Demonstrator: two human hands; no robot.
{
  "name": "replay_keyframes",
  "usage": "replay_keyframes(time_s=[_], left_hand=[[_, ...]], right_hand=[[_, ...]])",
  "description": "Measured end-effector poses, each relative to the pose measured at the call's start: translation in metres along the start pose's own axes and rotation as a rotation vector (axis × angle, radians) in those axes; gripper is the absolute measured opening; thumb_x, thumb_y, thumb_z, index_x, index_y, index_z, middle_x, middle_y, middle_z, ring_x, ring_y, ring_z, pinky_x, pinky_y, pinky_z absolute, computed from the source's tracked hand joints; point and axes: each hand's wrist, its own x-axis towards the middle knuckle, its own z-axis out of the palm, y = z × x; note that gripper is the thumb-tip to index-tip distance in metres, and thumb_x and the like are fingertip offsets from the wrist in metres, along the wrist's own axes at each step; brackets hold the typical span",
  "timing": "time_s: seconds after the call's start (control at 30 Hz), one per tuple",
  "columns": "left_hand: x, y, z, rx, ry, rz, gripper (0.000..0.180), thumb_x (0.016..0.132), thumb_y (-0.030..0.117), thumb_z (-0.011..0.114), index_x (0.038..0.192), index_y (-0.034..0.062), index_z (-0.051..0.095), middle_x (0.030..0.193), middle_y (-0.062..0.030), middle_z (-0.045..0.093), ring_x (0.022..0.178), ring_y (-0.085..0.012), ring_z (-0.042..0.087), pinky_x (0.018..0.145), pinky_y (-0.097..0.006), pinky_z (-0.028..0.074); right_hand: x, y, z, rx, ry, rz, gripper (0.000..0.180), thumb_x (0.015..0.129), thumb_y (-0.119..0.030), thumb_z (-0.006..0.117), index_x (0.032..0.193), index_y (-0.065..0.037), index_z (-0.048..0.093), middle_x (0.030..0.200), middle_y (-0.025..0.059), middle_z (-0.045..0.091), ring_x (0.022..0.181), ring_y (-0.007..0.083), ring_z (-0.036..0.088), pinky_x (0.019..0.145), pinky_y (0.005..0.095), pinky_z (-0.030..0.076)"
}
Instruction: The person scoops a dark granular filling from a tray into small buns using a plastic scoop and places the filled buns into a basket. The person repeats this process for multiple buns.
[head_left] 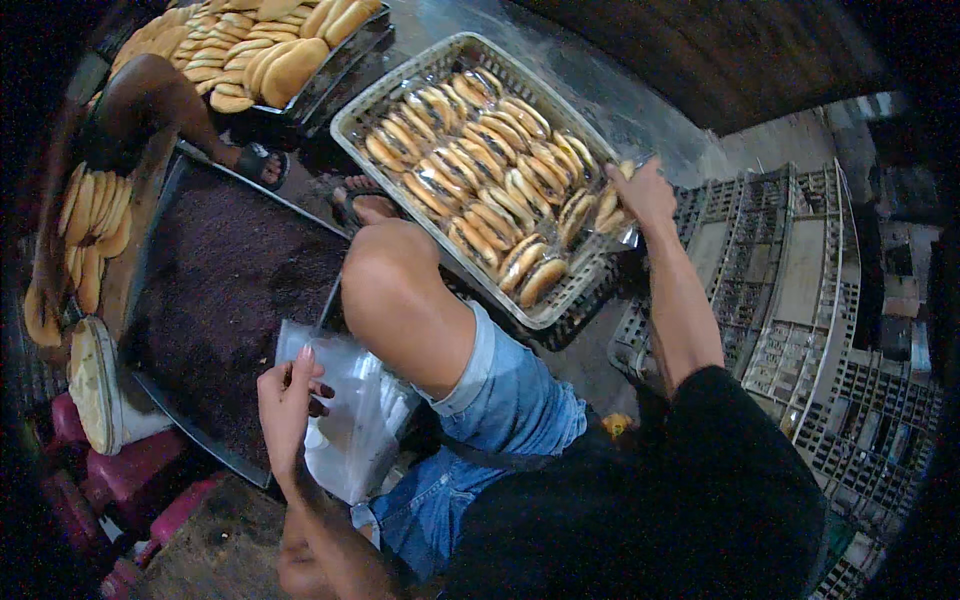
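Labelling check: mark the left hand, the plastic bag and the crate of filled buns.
left hand point(285, 405), head view, back of the hand
plastic bag point(350, 420), head view, middle of the clear film
crate of filled buns point(352, 118), head view, left rim

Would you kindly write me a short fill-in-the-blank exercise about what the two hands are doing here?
1. The left hand holds a clear plastic ____.
2. The right hand reaches to the crate of filled ____.
3. The dark tray lies to the person's ____.
4. The person's shorts are ____ denim.

Missing words: bag; buns; left; blue
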Motion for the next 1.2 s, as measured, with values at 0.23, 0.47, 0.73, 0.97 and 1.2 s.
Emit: replay_keyframes(time_s=[0.23,0.47,0.73,0.97,1.2], left_hand=[[-0.001,-0.040,-0.005,0.487,-0.184,-0.066,0.062,0.083,0.056,0.070,0.067,-0.0038,0.069,0.055,-0.0110,0.064,0.048,-0.0172,0.061,0.051,-0.034,0.049],[0.021,-0.085,0.007,0.725,-0.156,-0.008,0.063,0.081,0.060,0.068,0.064,-0.0011,0.070,0.059,-0.0193,0.064,0.061,-0.0360,0.066,0.062,-0.045,0.049],[-0.011,-0.073,-0.004,0.298,-0.042,0.153,0.042,0.091,0.031,0.061,0.068,-0.0046,0.063,0.059,-0.0155,0.061,0.057,-0.0234,0.061,0.056,-0.039,0.044],[-0.057,-0.031,-0.042,-0.096,0.160,0.296,0.039,0.094,0.021,0.060,0.062,0.0001,0.055,0.054,-0.0005,0.048,0.054,-0.0077,0.042,0.051,-0.030,0.033],[-0.097,-0.039,-0.057,-0.225,0.337,0.282,0.040,0.096,0.021,0.061,0.062,0.0019,0.055,0.057,0.0020,0.050,0.055,-0.0055,0.042,0.051,-0.027,0.032]], right_hand=[[0.084,0.161,-0.229,-0.251,0.464,0.116,0.096,0.083,-0.075,0.051,0.143,-0.001,0.037,0.134,0.0248,0.056,0.121,0.0420,0.057,0.097,0.0535,0.046],[0.055,0.403,-0.251,-0.062,0.056,0.420,0.071,0.080,-0.047,0.068,0.130,0.000,0.050,0.109,0.0181,0.065,0.095,0.0333,0.065,0.080,0.0469,0.052],[-0.112,0.109,-0.275,-0.042,0.348,-0.296,0.045,0.083,-0.040,0.069,0.093,0.003,0.065,0.083,0.0221,0.067,0.079,0.0368,0.066,0.072,0.0440,0.050],[-0.058,-0.094,-0.207,-0.223,0.333,-0.743,0.051,0.082,-0.053,0.069,0.093,-0.004,0.068,0.088,0.0233,0.067,0.086,0.0417,0.066,0.073,0.0507,0.052],[-0.031,-0.168,-0.060,-0.219,0.218,-0.827,0.032,0.082,-0.035,0.069,0.084,-0.004,0.072,0.084,0.0202,0.070,0.081,0.0375,0.069,0.072,0.0498,0.053]])
